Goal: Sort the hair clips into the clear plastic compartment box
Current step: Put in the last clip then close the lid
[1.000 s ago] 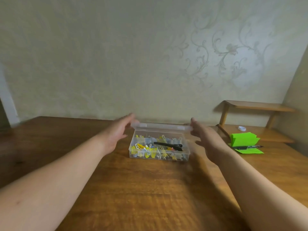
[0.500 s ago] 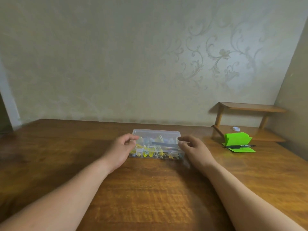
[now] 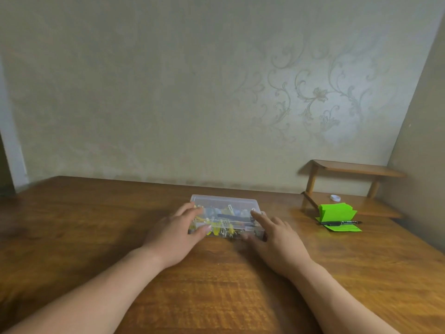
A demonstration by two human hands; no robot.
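The clear plastic compartment box lies on the wooden table with its lid down. Yellow, white and black hair clips show through the plastic. My left hand grips the box's left end, thumb at the front wall and fingers on the lid. My right hand rests at the box's right end, forefinger stretched onto the lid and the other fingers against the front right corner.
A stack of bright green paper notes with a black pen across it lies to the right. Behind stands a small wooden shelf with a small white object under it. A wall runs along the table's far edge.
The lid, raised a second ago, now lies flat on the box. Both hands have come down from the lid's ends to the box's sides, nearer to me.
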